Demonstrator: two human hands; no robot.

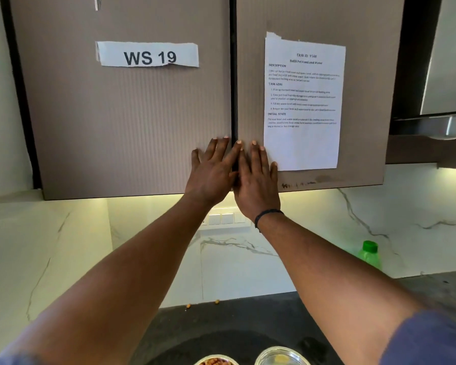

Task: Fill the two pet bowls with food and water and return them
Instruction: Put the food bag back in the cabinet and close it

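Observation:
Both arms reach up to a brown wall cabinet. My left hand (213, 169) lies flat with spread fingers on the left door (132, 114). My right hand (256, 177) lies flat on the right door (250, 83), next to the seam; neither hand holds anything. At the bottom edge two pet bowls sit on the dark counter (221, 320): one with brown kibble (216, 360), partly cut off, and a clear one (279, 356) that seems to hold water.
A "WS 19" label (149, 54) and a printed task sheet (303, 101) are stuck on the doors. A green-capped bottle (370, 255) stands at the right by the marble backsplash. A couple of stray kibble pieces (216, 301) lie at the counter's back edge.

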